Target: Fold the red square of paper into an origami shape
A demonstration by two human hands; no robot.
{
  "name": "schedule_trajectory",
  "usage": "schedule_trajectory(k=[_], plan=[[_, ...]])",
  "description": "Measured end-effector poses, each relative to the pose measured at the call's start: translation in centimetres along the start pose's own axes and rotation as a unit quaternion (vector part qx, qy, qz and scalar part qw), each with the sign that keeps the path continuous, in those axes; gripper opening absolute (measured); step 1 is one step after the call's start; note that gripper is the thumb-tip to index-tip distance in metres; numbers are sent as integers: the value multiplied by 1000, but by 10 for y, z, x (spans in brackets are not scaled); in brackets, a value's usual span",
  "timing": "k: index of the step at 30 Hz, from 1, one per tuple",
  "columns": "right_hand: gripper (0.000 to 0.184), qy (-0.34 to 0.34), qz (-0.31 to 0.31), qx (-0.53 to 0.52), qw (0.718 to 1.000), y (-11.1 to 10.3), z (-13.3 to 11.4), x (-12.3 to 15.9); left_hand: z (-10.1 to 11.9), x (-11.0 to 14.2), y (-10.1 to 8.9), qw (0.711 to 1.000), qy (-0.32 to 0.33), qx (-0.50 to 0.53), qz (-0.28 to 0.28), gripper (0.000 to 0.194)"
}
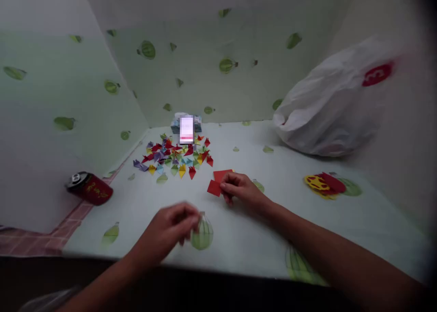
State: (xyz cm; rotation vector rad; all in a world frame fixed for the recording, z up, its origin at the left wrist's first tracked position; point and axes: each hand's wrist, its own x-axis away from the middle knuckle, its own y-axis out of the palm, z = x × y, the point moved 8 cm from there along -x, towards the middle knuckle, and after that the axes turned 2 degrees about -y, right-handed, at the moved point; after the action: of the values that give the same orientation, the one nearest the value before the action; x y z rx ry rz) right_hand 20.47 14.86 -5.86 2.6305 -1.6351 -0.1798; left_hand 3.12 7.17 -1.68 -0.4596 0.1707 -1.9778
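My right hand (241, 189) pinches a small red paper square (214, 188) between thumb and fingers, a little above the table. Just behind it lie more red paper sheets (223, 174), with a sliver of yellow at their edge; the hand hides part of them. My left hand (175, 223) hovers nearer the table's front edge, its fingers curled in and slightly blurred. Nothing shows between those fingers. Beyond both hands, many small folded paper pieces (175, 157) in red, yellow, green, blue and purple lie in a loose heap.
A lit phone (186, 129) leans against a tissue box (175, 123) behind the heap. At left, a red drink can (92, 189) lies tilted. A full white plastic bag (327, 107) bulges at right, with red and yellow cut-out shapes (324, 184) in front of it.
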Motion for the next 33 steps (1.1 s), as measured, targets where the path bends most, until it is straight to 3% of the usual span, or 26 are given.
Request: schedule_trajectory(k=[1, 2, 5, 9, 13, 20, 24, 29, 33], plan=[[24, 2, 11, 7, 1000, -2, 0, 0, 6, -19, -8, 998, 6, 17, 58, 26], [24, 1, 18, 13, 1000, -4, 0, 0, 9, -38, -8, 997, 7, 26, 75, 34], [24, 1, 35, 35, 999, -9, 0, -1, 5, -88, 17, 997, -36, 61, -10, 33], [24, 10, 49, 63, 997, -17, 2, -3, 5, -118, 28, 993, -17, 110, -41, 31], [26, 41, 64, 72, 994, -23, 6, -3, -5, -124, 29, 987, -15, 155, -48, 28], [35, 74, 64, 44, 994, -15, 14, -1, -23, -117, 20, 975, -7, 209, 72, 26], [31, 86, 71, 50, 993, -11, 16, 0, -22, -115, 19, 971, -11, 226, 76, 22], [25, 80, 102, 78, 989, -20, 10, 0, -20, -116, 19, 975, -3, 217, 49, 21], [28, 102, 105, 62, 987, -20, 16, -1, -20, -114, 13, 974, -1, 207, 89, 18]])
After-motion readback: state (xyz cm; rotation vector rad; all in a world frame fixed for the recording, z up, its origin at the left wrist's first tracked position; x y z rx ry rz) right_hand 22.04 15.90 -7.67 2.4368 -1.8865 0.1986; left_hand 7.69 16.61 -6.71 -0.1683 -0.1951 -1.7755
